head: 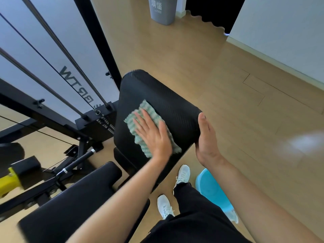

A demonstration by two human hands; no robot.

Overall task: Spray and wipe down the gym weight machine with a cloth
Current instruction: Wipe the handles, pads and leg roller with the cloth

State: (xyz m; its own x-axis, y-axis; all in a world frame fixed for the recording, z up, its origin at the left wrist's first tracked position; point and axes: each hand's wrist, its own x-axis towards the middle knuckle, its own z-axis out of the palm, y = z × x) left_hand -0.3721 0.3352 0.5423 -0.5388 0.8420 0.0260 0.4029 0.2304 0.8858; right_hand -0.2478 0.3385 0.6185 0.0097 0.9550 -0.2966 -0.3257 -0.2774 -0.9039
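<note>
the left hand (152, 135) lies flat on a green-and-white checked cloth (149, 109), fingers straight and spread, palm pressing it onto the black pad (157, 88) of the machine (96, 32). nothing is curled or pinched; the cloth is only pressed under the palm. the cloth sits on the lower middle of the pad's face, its top corner sticking out past the fingertips and its lower end showing below the wrist.

the right hand (206, 139) holds the pad's right corner. its thumb lies along the front edge and the palm hugs the side. the fingers go behind the pad and are hidden, so the grip reads as a clasp on the edge.

the pad is tilted and has a ribbed, woven-looking surface. left of it stands the machine's black frame with steel rods (63, 50) and a thin cable running down to the weight stack (100, 123). a white panel behind them carries dark letters. below the pad is a long black seat (70, 207), and a yellow part (8, 183) shows at the far left edge.

on the wood floor (228, 85) are the person's white shoes (183, 174) and black trousers. a light blue bucket (210, 188) stands just beside the right leg. a grey bin (163, 11) stands well apart at the top, near a white wall.
</note>
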